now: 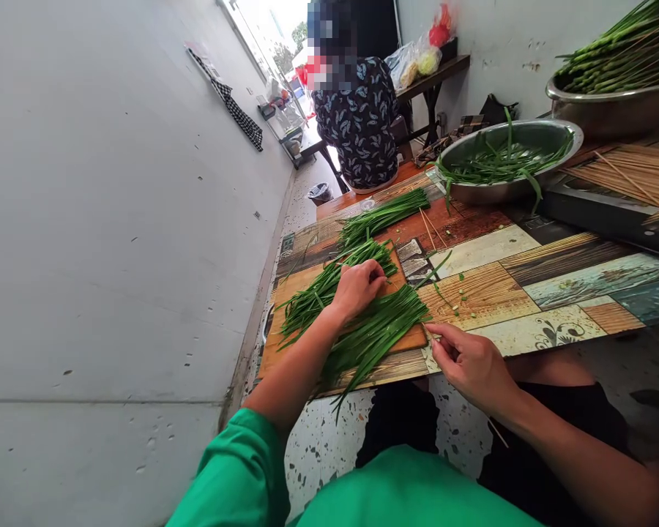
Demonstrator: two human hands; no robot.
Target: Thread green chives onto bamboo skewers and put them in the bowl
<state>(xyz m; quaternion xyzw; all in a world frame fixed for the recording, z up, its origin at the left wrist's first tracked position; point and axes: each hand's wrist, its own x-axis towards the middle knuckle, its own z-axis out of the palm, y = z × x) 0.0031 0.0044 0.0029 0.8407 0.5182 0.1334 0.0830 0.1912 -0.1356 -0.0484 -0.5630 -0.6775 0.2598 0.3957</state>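
Note:
My left hand [361,285] reaches over a wooden cutting board [293,285], its fingers curled and pinched between two bunches of garlic chives. What sits between those fingertips is hidden. The far bunch of chives [329,284] lies along the board. A nearer bunch [376,329] is fanned out, its leaves hanging past the table's front edge. Beside the cut ends of this nearer bunch, my right hand [472,362] is closed on a thin wooden skewer [498,433]. The skewer's tail shows below the hand, and its tip is close to the chives.
A third chive bunch [384,216] lies behind the board, near two loose skewers [431,228]. Right stand a metal bowl with chives [505,192], a bowl of long green stalks [609,121] and many skewers [631,176]. A person [356,124] sits beyond the table; a wall [115,219] runs left.

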